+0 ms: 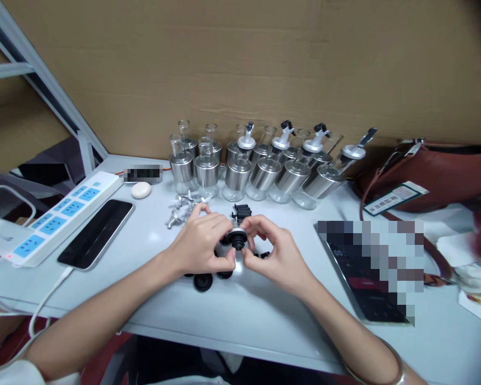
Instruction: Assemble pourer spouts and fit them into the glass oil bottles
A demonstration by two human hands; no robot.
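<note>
Both hands meet over the middle of the white table (264, 315). My left hand (202, 240) and my right hand (272, 248) pinch one small round cap with a silver rim and black rubber insert (237, 237) between their fingertips. Black rubber rings (202, 282) lie on the table under and beside the hands. A small pile of black plastic parts (240, 211) sits just behind the cap. Silver pourer spouts (180, 209) lie to the left of it.
Several glass and steel bottles (264, 171) stand in rows at the back, some capped with spouts. A phone (97, 232) and power strip (60, 216) lie left. A dark tablet (364, 278) lies right, a brown bag (436, 174) behind it. Cardboard wall (264, 69) behind.
</note>
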